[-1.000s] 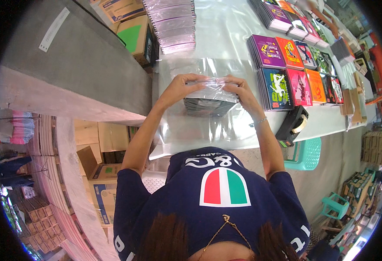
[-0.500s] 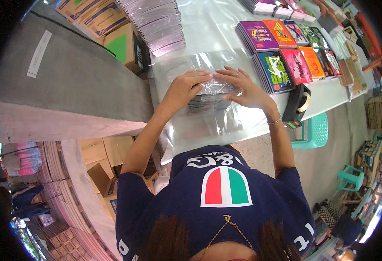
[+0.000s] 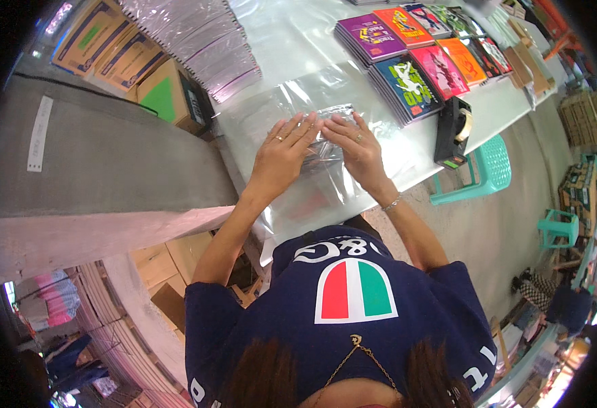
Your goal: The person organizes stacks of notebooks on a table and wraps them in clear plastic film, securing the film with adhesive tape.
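Note:
My left hand [image 3: 279, 158] lies palm down on a clear plastic sheet [image 3: 312, 197], fingers stretched forward. Beside it, my right hand [image 3: 357, 151] rests flat on the same sheet, its fingertips close to those of the left. Under the plastic, between the hands, a dark flat stack [image 3: 323, 154] shows in part; glare and the hands hide what kind it is. The sheet spreads over the white-covered table [image 3: 407, 158] and reaches its near edge. Neither hand grips anything that I can see.
Stacks of spiral notebooks with colourful covers [image 3: 407, 85] stand at the right, with a black tape dispenser [image 3: 446, 136] near the table edge. Plastic-wrapped spiral notebooks [image 3: 200, 44] and cartons [image 3: 162, 98] are at the left, beyond a grey concrete block [image 3: 128, 153]. A green stool [image 3: 494, 166] stands right.
The view has turned somewhat. My right hand has swung inward from the stack's right side, and both hands now lie side by side with fingers pointing forward on the plastic.

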The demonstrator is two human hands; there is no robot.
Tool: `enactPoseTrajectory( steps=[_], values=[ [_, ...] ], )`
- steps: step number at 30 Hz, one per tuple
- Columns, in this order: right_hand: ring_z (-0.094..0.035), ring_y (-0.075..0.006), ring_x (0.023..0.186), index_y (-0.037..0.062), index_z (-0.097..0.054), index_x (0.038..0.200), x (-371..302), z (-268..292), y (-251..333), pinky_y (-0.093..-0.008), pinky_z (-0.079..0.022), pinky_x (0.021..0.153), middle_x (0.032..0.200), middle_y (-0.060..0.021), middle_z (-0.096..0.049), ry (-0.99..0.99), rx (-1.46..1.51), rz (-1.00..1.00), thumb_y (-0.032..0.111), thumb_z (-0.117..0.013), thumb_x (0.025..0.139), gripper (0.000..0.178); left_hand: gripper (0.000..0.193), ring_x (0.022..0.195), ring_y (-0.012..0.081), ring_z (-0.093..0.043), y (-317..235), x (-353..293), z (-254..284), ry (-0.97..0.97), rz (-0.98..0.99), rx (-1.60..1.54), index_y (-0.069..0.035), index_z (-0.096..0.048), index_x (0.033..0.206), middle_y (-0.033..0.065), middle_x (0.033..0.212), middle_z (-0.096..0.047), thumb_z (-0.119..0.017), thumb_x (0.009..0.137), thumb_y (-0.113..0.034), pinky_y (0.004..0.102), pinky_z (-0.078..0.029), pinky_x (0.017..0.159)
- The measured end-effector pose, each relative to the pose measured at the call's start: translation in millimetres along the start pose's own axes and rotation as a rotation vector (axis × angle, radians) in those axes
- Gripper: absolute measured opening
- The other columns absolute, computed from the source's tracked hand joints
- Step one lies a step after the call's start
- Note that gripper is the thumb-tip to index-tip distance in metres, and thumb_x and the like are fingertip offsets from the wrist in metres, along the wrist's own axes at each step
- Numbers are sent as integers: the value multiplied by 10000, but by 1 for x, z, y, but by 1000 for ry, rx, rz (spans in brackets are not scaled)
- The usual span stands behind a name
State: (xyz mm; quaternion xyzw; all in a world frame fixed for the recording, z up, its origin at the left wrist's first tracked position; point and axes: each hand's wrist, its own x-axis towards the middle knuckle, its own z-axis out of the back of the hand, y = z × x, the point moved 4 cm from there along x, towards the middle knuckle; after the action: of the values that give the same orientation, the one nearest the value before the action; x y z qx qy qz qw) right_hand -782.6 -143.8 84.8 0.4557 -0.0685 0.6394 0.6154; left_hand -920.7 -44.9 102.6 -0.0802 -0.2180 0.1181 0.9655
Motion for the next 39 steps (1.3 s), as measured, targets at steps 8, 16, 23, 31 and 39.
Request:
enactPoseTrajectory(
  steps=[8,16,23,31,39],
  values=[
    [-551,-306,1012,45,-668,1073,-62,127,-74,-411,-390,946,1005,-125,-631,-514,-537,-577,73,-687,811,264,491,1270,252,-475,2,-11,3,-75,40,-40,-145,-538,1334,31,1400,-495,-622,850,-137,410,-353,1060],
    [-499,-42,565,27,-704,970,-198,203,-224,-184,-421,529,705,9,-609,-489,262,-1334,305,-668,887,292,500,1289,250,-453,0,-2,-3,-43,9,-36,-147,-513,1355,44,1398,-495,-604,864,-123,408,-342,1064],
    [-540,-59,599,18,-686,917,-193,203,-206,-193,-459,597,720,8,-630,-530,186,-1245,262,-700,865,250,473,1302,249,-436,-1,1,-5,-11,7,-17,-156,-498,1370,39,1419,-473,-557,901,-140,416,-321,1077],
    [-601,-125,665,1,-585,981,-229,156,-156,-237,-495,624,830,-40,-623,-825,464,-1186,193,-606,933,199,483,1314,253,-424,3,-3,-5,6,25,-25,-158,-491,1376,37,1429,-462,-557,898,-140,424,-317,1080],
    [-561,-94,611,10,-579,911,-232,133,-133,-232,-481,555,806,-45,-610,-627,138,-1362,145,-570,933,137,492,1312,249,-428,2,0,-3,-21,18,-30,-157,-493,1375,36,1431,-460,-566,889,-133,422,-320,1077]
  ],
)
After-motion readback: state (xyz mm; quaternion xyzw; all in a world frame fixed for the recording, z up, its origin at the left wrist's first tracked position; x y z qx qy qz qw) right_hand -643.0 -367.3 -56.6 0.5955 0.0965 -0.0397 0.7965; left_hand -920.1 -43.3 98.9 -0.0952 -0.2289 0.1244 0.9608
